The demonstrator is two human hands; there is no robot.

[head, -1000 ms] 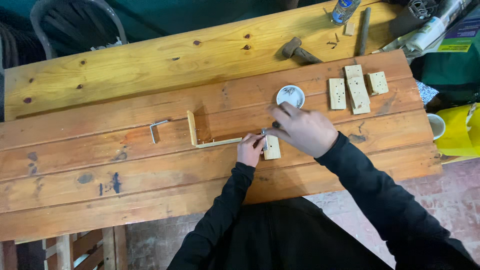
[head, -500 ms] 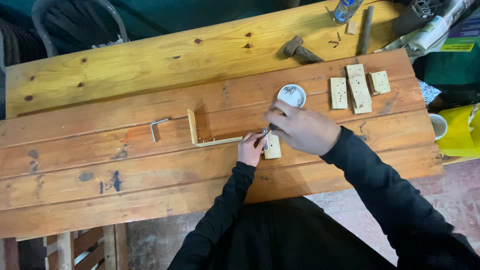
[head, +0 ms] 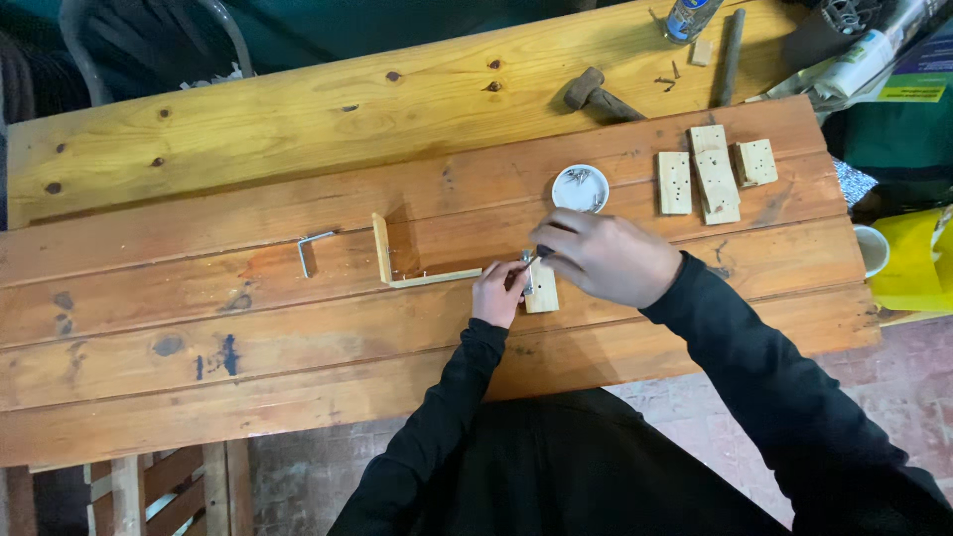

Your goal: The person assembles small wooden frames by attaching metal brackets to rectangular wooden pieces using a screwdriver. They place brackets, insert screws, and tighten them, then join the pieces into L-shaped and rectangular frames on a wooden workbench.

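Head view, right hand [head: 611, 258] hiding metal piece [head: 527, 260]

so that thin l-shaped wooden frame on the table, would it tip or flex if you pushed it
The L-shaped wooden frame looks thin, so probably light and slides easily. It stands on narrow edges, so a push on its short upright end might tip it. The left hand by its other end likely steadies it.

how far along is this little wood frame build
Done: two thin strips already stand joined in an L shape on the table. In hand: the left hand steadies a small wood block at the strip's end while the right hand holds a small metal piece there. Left: three drilled blocks, a bent metal bracket and the dish of screws lie unused.
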